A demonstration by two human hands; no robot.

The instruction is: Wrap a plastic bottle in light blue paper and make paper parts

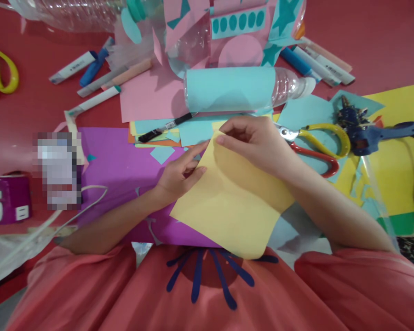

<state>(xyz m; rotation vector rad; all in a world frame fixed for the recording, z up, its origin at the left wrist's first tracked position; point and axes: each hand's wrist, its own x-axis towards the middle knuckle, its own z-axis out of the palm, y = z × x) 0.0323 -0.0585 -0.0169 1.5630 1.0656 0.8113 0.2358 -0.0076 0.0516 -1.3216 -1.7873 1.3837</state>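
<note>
A pale yellow sheet of paper [227, 197] is held up in front of my chest, with one corner pointing away from me. My right hand [251, 140] pinches that far corner between thumb and fingers. At the sheet's left edge, my left hand [181, 174] grips it with the thumb in front; part of its index finger goes behind the paper. Just beyond my hands lies a plastic bottle wrapped in light blue paper [231, 89]. Scissors with yellow and red handles [317, 145] rest beside my right wrist, their blades partly hidden.
Purple paper [117, 161] covers the table before me. A blue glue gun [359, 128] lies on yellow paper [400, 170] at right. Also around are a black pen [165, 128], several markers [72, 66], a phone [58, 172], a purple power socket box [8, 197] and pink paper craftwork [239, 50].
</note>
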